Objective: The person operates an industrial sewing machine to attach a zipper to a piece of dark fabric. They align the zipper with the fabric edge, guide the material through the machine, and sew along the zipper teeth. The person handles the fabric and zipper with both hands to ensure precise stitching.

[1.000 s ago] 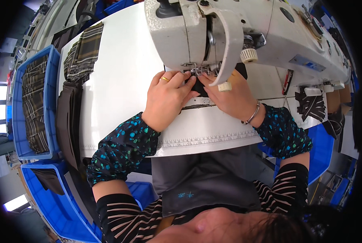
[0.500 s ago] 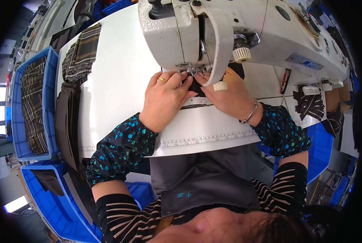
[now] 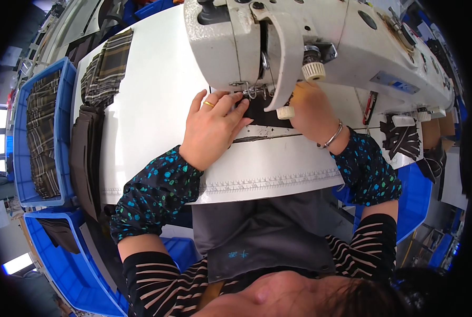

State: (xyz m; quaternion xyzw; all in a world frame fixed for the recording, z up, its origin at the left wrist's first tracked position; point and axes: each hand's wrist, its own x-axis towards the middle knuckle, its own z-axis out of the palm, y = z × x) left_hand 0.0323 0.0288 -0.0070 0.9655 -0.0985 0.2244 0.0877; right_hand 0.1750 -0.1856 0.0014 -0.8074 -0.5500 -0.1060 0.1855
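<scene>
A white sewing machine stands over the table, with a metal presser foot low at its front. Dark fabric lies beneath and in front of the foot. My left hand, with a ring on one finger, lies spread at the fabric's left edge, its index fingertip close beside the foot. To the right of the machine's curved white guard is my right hand, wearing a bracelet. Its fingers look bent, but blur, the guard and a cream knob hide their tips, so their hold cannot be seen.
Folded plaid cloth and a dark fabric stack lie at the table's left. Blue bins stand beyond. Right of the machine are a red-and-black cutter and dark fabric strips. A printed ruler runs along the near edge.
My right hand has drawn back from the presser foot to the right, and its fingers have bent. More dark fabric shows between the hands. My left hand has barely moved.
</scene>
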